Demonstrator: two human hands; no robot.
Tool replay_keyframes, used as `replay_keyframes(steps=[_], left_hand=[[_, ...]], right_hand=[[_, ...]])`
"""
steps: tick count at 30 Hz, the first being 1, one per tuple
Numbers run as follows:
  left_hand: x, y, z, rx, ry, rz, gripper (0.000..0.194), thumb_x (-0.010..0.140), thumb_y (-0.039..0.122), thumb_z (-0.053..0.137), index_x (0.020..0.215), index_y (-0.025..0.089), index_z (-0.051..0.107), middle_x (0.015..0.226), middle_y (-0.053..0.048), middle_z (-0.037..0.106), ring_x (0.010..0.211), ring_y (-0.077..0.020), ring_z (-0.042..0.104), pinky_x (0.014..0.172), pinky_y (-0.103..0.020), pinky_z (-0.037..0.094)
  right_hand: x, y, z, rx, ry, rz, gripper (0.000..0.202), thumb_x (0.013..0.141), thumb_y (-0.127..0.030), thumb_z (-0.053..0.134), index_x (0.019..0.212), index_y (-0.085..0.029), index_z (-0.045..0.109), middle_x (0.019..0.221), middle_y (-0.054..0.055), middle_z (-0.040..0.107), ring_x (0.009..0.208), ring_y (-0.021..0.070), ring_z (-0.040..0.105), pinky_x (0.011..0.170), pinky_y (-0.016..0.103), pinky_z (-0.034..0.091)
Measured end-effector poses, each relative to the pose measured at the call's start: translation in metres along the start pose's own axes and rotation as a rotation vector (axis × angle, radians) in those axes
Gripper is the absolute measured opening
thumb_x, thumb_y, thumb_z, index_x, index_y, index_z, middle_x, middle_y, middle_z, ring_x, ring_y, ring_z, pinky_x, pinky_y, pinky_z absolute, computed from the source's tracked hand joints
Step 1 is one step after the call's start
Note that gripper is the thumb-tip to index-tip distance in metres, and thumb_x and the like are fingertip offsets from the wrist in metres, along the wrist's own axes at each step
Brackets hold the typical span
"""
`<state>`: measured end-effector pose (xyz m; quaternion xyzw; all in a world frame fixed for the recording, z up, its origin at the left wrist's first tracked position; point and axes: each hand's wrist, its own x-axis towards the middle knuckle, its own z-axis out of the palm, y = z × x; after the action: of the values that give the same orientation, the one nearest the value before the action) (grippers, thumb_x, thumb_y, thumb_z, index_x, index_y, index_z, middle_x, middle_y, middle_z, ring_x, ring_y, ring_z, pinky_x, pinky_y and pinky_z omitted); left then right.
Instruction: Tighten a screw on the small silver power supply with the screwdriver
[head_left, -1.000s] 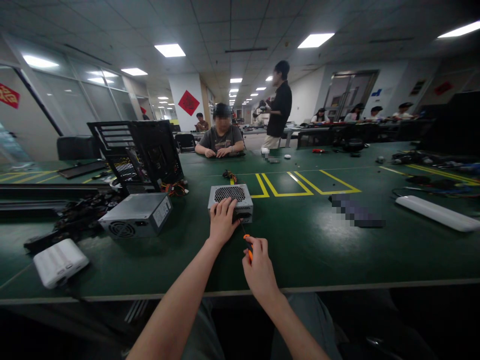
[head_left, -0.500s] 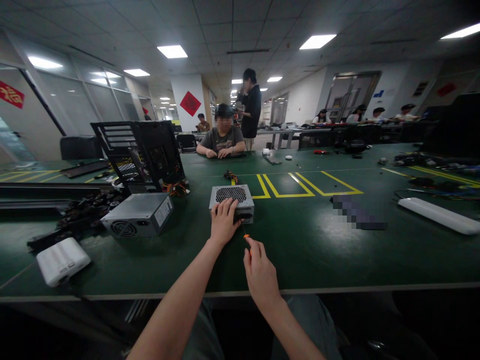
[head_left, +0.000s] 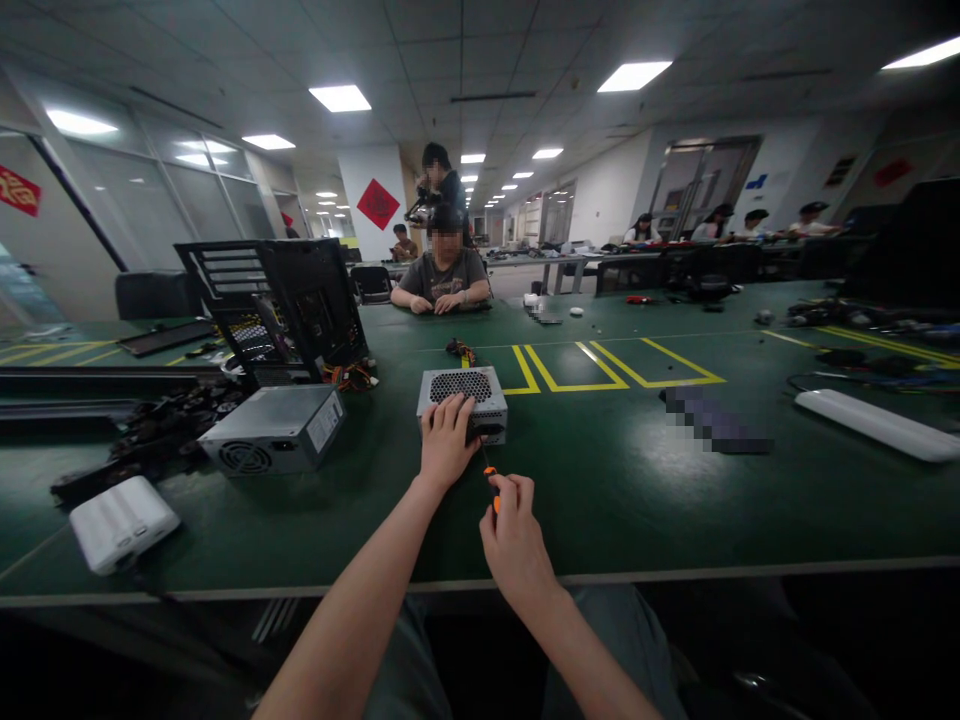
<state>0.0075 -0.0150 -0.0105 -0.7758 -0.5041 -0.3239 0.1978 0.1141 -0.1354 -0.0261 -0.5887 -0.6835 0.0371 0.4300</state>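
A grey metal power supply unit with a honeycomb grille on top sits on the green table, its cables at the far side. Over its top and near face lies my left hand, fingers spread and pressing on the casing. My right hand is closed round the handle of an orange and black screwdriver. The shaft points up at the unit's near face, close to my left fingertips; where exactly its tip touches is too small to tell.
Another power supply, an open black computer case and a white box-shaped device stand left on the green table. Right are a pixelated dark item and a long white object. A person sits opposite.
My right hand's fingers have shifted on the screwdriver handle, showing more orange. My left hand stays on the unit. The standing person in the background has moved left.
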Motion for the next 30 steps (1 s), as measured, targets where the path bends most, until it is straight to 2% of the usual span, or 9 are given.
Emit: replay_keyframes(steps=[7, 14, 18, 22, 26, 30], left_hand=[[0.0, 0.0, 0.001, -0.01, -0.005, -0.003, 0.058, 0.076, 0.035, 0.057, 0.128, 0.021, 0.038, 0.133, -0.008, 0.041, 0.124, -0.0243, 0.033, 0.103, -0.041, 0.02], [0.0, 0.0, 0.001, 0.002, -0.001, -0.002, 0.056, 0.076, 0.034, 0.057, 0.128, 0.021, 0.039, 0.132, -0.009, 0.042, 0.124, -0.0247, 0.033, 0.102, -0.042, 0.021], [0.0, 0.001, 0.0, 0.012, -0.004, 0.001, 0.057, 0.076, 0.036, 0.056, 0.128, 0.021, 0.038, 0.132, -0.01, 0.043, 0.123, -0.0258, 0.034, 0.101, -0.042, 0.022], [0.0, 0.001, 0.0, 0.015, -0.008, 0.001, 0.057, 0.077, 0.037, 0.055, 0.129, 0.021, 0.038, 0.133, -0.01, 0.042, 0.123, -0.0263, 0.034, 0.101, -0.043, 0.022], [0.001, 0.0, 0.0, 0.009, -0.008, 0.004, 0.057, 0.077, 0.039, 0.054, 0.128, 0.021, 0.038, 0.133, -0.01, 0.042, 0.123, -0.0258, 0.034, 0.101, -0.042, 0.022], [0.0, 0.0, 0.001, 0.003, -0.007, 0.003, 0.056, 0.077, 0.038, 0.054, 0.128, 0.021, 0.038, 0.133, -0.009, 0.042, 0.123, -0.0252, 0.034, 0.101, -0.042, 0.022]], right_hand=[[0.003, 0.001, -0.01, -0.257, 0.035, -0.014, 0.025, 0.089, -0.021, 0.03, 0.105, -0.017, 0.049, 0.095, 0.009, 0.053, 0.067, 0.0158, 0.062, 0.049, 0.024, 0.048], [0.006, -0.004, -0.01, -0.217, -0.049, 0.041, 0.024, 0.089, -0.023, 0.033, 0.107, -0.017, 0.048, 0.092, 0.008, 0.053, 0.064, 0.0153, 0.061, 0.045, 0.023, 0.046], [0.003, -0.003, -0.003, -0.091, -0.048, 0.02, 0.028, 0.081, -0.012, 0.039, 0.109, -0.015, 0.045, 0.102, 0.011, 0.047, 0.075, 0.0171, 0.061, 0.056, 0.027, 0.052], [0.0, -0.003, 0.003, -0.135, -0.022, -0.007, 0.036, 0.076, -0.003, 0.037, 0.11, -0.013, 0.045, 0.104, 0.013, 0.046, 0.081, 0.0191, 0.06, 0.064, 0.031, 0.053], [0.002, -0.003, -0.002, -0.265, -0.006, -0.04, 0.03, 0.084, -0.011, 0.036, 0.112, -0.018, 0.046, 0.098, 0.01, 0.052, 0.071, 0.0176, 0.061, 0.055, 0.027, 0.05], [0.008, 0.0, -0.012, -0.358, 0.013, -0.005, 0.024, 0.089, -0.022, 0.034, 0.107, -0.019, 0.05, 0.089, 0.008, 0.058, 0.062, 0.0159, 0.061, 0.049, 0.024, 0.044]])
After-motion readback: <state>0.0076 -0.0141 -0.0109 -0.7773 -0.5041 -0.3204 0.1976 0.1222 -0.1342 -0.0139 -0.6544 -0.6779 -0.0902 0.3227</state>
